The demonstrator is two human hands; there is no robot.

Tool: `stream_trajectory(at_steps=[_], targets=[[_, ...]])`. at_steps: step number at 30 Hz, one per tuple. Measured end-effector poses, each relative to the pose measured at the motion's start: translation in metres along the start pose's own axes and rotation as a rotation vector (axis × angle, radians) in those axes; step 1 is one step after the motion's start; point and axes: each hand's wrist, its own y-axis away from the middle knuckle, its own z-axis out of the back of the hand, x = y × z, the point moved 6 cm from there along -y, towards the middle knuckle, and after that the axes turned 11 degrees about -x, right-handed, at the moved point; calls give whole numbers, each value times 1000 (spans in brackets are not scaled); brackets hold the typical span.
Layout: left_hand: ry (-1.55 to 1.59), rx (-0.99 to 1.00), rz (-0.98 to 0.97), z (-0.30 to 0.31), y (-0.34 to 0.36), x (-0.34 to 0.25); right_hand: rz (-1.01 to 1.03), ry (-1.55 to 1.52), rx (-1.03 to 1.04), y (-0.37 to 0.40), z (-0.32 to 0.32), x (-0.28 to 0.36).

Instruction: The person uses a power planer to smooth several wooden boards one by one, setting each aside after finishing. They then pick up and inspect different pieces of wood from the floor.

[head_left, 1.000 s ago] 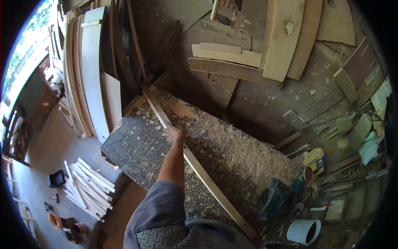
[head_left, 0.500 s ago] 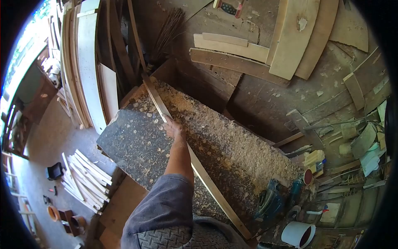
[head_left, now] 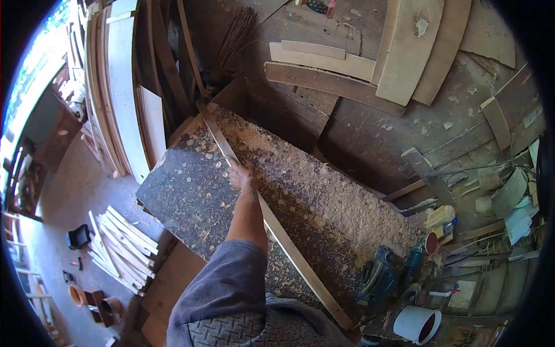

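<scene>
A long, narrow wooden strip [head_left: 293,251] lies diagonally across a workbench [head_left: 191,179] littered with shavings and sawdust. My left hand [head_left: 243,175] is closed around the strip near its middle, fingers over the edge. The strip's far end passes the bench's upper corner, and its near end comes down close to my body at the bottom. My right hand is out of sight. A dark green power planer [head_left: 378,274] rests on the bench at the lower right, beside another green power tool [head_left: 412,265].
Cut pale strips [head_left: 121,248] are piled on the floor at lower left. Tall boards [head_left: 124,87] lean at upper left near a twig broom [head_left: 237,37]. Curved boards [head_left: 410,52] lie beyond the bench. A white bucket [head_left: 411,324] stands at lower right.
The view has shifted very slightly. My left hand keeps its hold on the strip, and the strip stays in nearly the same place on the bench.
</scene>
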Motion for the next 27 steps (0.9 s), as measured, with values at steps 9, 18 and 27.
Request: stream_trajectory(at_steps=[9,18,27], targets=[[15,154,-133,36,23,-12,1,-23,30,18,-6,-21],[107,210,-347,-26,6,8,-42,-198,122,19,40,7],[78,493,-257,-52,10,1,-109,-216,170,18,30,1]])
